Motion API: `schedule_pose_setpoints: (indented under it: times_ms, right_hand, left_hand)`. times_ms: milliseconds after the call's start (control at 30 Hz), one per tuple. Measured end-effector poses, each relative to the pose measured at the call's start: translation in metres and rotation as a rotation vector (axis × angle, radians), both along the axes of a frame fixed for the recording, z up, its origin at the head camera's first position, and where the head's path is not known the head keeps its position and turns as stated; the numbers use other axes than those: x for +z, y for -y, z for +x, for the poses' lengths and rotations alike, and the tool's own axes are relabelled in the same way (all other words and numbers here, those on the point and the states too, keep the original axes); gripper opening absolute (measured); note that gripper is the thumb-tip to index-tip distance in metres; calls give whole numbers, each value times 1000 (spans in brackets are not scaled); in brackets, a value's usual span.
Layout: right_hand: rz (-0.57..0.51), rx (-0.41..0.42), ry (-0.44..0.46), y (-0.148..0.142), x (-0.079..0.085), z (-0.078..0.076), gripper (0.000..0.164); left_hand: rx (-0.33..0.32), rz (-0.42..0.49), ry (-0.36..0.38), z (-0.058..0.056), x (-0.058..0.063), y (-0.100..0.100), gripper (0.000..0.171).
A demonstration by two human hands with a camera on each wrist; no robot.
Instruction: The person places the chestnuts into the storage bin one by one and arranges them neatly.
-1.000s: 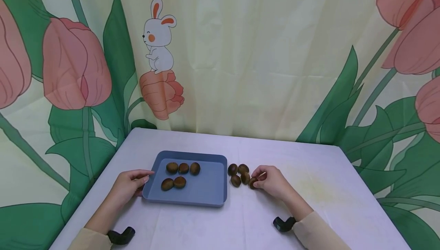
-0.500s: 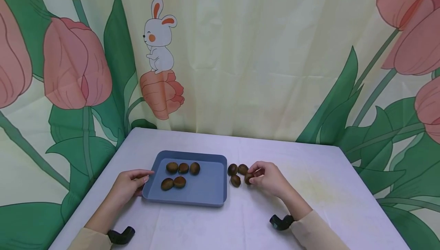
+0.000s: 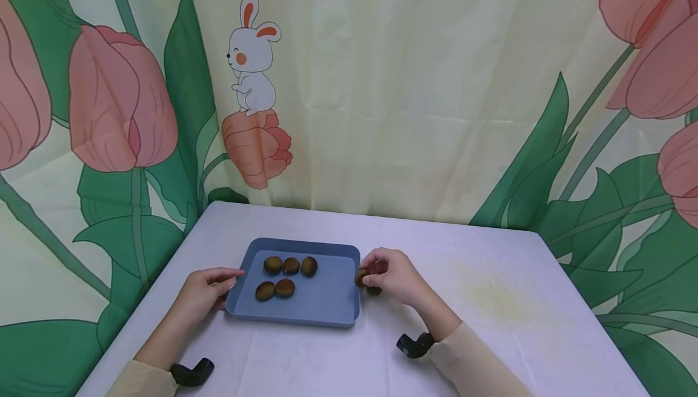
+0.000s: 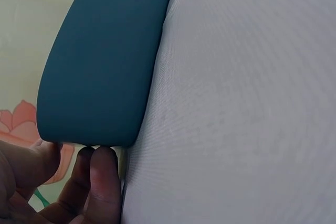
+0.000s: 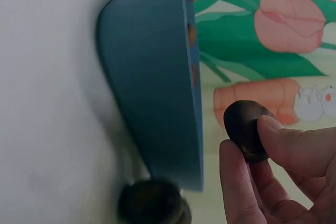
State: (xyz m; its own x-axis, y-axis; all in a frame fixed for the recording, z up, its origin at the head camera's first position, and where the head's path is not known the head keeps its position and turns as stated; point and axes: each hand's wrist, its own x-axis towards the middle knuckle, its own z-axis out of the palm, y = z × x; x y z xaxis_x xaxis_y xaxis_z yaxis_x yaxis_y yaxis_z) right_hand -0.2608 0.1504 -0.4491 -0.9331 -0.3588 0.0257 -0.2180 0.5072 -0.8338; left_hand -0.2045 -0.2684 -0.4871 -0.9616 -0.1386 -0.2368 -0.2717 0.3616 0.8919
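In my right hand (image 3: 397, 277), thumb and fingertips pinch a brown chestnut (image 5: 242, 125) just above the right rim of a blue-grey rectangular tray (image 3: 327, 300). My left hand (image 3: 197, 297) touches the tray's left end with its fingertips, which rest against the outer wall (image 4: 105, 66) in the left wrist view. Inside the tray lie several chestnuts in two rows; the back row has three, including one chestnut (image 3: 309, 266) at its right end, and the front row has two, including another chestnut (image 3: 265, 291). Beneath my right hand one chestnut (image 3: 374, 291) shows partly, and others beside it are hidden.
A white cloth covers the table (image 3: 305, 360). Behind it hangs a curtain (image 3: 382, 112) printed with tulips and a rabbit. A black wrist camera (image 3: 192, 373) sits on the left wrist and a second wrist camera (image 3: 415, 345) on the right.
My right hand has picked up a chestnut from the group right of the tray and carried it left to the tray's right rim. My left hand has stayed at the tray's left end.
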Motion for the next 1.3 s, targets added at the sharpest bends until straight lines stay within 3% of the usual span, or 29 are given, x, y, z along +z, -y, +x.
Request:
schedule_pose_setpoints:
  times_ms: [467, 867, 1300]
  right_hand:
    - [29, 106, 31, 62, 2, -9, 19]
    - [118, 148, 33, 86, 2, -15, 16]
    - [296, 249, -1, 105, 3, -17, 19]
  left_hand:
    - [-14, 11, -5, -1, -2, 2, 31]
    - [-16, 8, -9, -2, -1, 2, 31]
    - [-24, 10, -11, -1, -2, 4, 32]
